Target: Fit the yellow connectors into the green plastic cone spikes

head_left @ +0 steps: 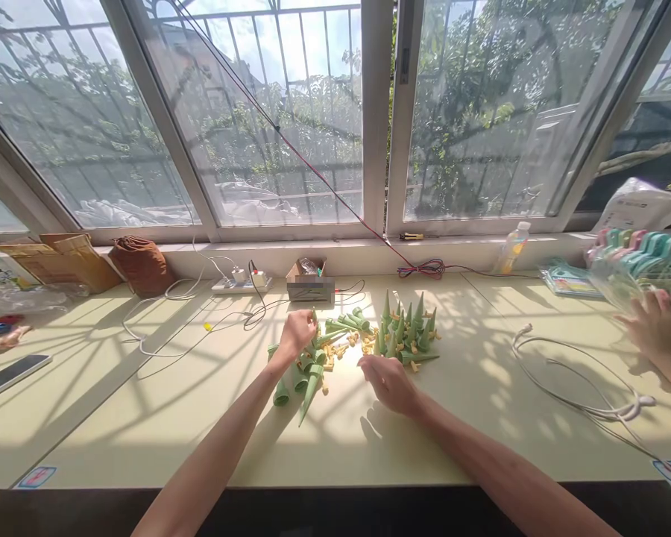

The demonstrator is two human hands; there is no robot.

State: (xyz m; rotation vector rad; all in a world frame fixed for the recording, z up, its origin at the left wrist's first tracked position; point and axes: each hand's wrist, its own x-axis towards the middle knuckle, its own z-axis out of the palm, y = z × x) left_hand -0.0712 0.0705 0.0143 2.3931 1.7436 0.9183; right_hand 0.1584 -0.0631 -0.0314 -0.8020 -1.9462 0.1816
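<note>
My left hand (299, 332) is closed, with a bit of green showing at its fingertips that looks like a green cone (314, 316). It hovers over a loose pile of hollow green cones (312, 384), some lying on their sides with open ends showing. My right hand (388, 382) is curled shut near small yellow pieces (367, 344); whatever its fingers hold is hidden. Just beyond it stands a cluster of pointed green cones (408, 324), several with yellow parts at their bases. More green cones (350, 321) lie between the two groups.
A small box (311, 287) and a power strip (240, 283) sit by the windowsill. White cables (587, 406) curl at right. Another person's hand (654, 328) is near pastel items (643, 253); another hand (3, 343) shows at left, beyond a phone (11, 377). A bottle (514, 246) stands behind.
</note>
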